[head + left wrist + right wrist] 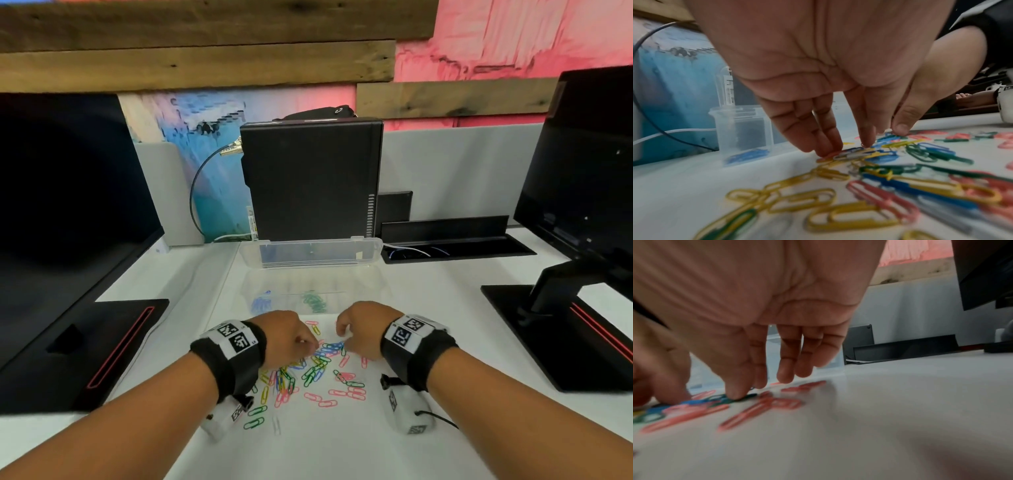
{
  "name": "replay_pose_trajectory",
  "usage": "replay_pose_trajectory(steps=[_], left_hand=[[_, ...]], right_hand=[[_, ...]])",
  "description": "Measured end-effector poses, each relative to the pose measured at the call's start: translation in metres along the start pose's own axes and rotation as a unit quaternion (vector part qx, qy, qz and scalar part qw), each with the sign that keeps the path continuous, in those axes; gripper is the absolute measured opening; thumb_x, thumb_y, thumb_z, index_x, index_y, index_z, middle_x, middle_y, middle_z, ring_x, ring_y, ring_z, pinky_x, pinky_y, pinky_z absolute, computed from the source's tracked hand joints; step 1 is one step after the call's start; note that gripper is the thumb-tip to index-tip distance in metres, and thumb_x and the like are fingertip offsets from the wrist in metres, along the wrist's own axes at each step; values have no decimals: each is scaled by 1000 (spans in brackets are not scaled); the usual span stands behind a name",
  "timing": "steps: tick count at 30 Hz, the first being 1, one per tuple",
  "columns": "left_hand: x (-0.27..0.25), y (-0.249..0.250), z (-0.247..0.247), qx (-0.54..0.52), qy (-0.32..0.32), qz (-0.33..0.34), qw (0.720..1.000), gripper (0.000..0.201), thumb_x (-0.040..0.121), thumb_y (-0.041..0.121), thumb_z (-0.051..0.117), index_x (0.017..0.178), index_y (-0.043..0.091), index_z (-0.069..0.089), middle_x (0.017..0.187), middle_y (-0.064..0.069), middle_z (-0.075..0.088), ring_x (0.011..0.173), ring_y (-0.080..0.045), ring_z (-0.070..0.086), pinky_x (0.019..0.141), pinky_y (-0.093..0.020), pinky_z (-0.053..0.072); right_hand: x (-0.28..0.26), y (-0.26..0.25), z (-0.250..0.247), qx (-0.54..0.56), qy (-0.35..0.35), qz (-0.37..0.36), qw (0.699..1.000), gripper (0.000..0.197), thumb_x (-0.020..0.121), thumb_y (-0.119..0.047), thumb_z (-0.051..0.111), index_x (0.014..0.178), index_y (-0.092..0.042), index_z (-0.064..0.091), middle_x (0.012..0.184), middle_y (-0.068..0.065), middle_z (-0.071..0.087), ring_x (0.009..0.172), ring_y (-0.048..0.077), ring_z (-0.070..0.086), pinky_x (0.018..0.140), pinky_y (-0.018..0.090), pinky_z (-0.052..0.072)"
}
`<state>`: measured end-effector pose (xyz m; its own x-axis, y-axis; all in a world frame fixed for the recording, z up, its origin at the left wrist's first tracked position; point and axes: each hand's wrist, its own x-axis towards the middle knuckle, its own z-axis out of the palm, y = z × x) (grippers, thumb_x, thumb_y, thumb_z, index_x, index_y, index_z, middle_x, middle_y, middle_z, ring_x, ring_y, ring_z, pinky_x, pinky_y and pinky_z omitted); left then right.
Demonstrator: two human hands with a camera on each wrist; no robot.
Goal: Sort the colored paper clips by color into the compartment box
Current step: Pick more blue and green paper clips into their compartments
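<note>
Your left hand (291, 337) and right hand (363, 329), fingers spread downward and gripping nothing, pressed fingertips on the mixed paper clips (308, 373) on the tabletop (445, 308), probably to separate one color, with the compartment box (310, 274) at twelve o'clock.

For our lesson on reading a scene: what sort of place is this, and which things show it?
Most likely an office desk. Two monitors stand on stands at either side, a small desktop computer is upright behind the clip box, and a grey partition backs the white desk.
</note>
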<state>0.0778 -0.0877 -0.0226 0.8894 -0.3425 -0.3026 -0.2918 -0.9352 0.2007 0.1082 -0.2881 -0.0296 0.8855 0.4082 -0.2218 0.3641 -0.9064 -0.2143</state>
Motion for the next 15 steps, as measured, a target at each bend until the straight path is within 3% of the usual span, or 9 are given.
replay_pose_trajectory(steps=[6, 9, 12, 15], left_hand=[[-2, 10, 6, 47, 81, 18, 995, 24, 94, 30, 49, 102, 34, 71, 98, 6, 59, 89, -18, 59, 81, -34, 52], [-2, 5, 6, 39, 117, 13, 992, 25, 94, 27, 49, 110, 32, 69, 108, 7, 61, 97, -18, 59, 86, -33, 52], [1, -3, 7, 47, 120, -18, 992, 26, 94, 27, 51, 114, 31, 67, 115, 6, 61, 106, -19, 58, 92, -35, 50], [5, -9, 10, 48, 103, -37, 993, 25, 94, 31, 52, 114, 29, 67, 116, 5, 61, 106, -20, 58, 91, -33, 49]], right_hand=[[2, -17, 6, -16, 8, -23, 1000, 24, 85, -13, 61, 95, -32, 72, 99, -6, 60, 91, 20, 62, 75, 30, 53], [0, -19, 5, -52, 6, -27, 998, 32, 82, -5, 58, 104, -26, 70, 106, 0, 62, 95, 23, 62, 80, 34, 55], [0, -23, 8, -82, 23, -36, 996, 31, 85, -10, 58, 113, -23, 68, 110, 3, 63, 97, 25, 62, 84, 37, 56], [2, -27, 10, -76, 24, -34, 996, 21, 91, -27, 59, 109, -23, 69, 105, 2, 66, 94, 24, 63, 81, 35, 55]])
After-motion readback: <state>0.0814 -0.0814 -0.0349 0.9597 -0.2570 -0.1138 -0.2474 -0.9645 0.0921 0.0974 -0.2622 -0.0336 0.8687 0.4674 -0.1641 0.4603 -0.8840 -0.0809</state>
